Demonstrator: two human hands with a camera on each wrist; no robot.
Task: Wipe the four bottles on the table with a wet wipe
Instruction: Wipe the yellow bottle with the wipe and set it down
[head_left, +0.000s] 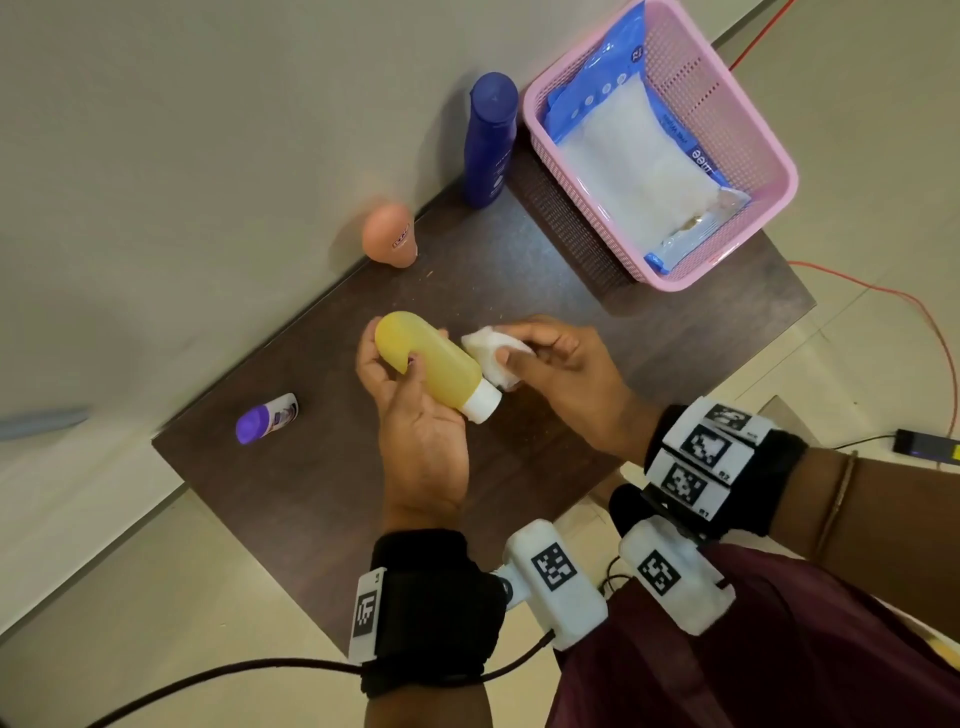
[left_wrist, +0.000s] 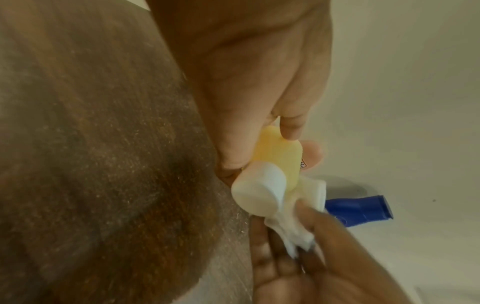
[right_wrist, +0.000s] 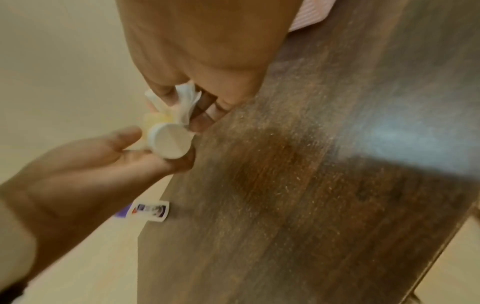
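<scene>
My left hand (head_left: 400, 384) grips a yellow bottle (head_left: 441, 366) with a white cap (head_left: 483, 402) above the middle of the dark table (head_left: 322, 499), cap pointing toward me. My right hand (head_left: 545, 358) pinches a crumpled white wet wipe (head_left: 488, 356) and presses it against the bottle's side near the cap. In the left wrist view the yellow bottle (left_wrist: 281, 162) and the wipe (left_wrist: 293, 222) meet beside the cap. The right wrist view shows the cap (right_wrist: 170, 142) end-on with the wipe (right_wrist: 182, 102) behind it. A blue bottle (head_left: 491, 137), a peach bottle (head_left: 390, 235) and a small purple-capped bottle (head_left: 267, 418) stand along the far edge.
A pink basket (head_left: 727, 135) holding a pack of wet wipes (head_left: 639, 166) sits at the table's far right corner. A red cable (head_left: 883, 296) runs over the floor on the right. The table's near edge lies close to my wrists.
</scene>
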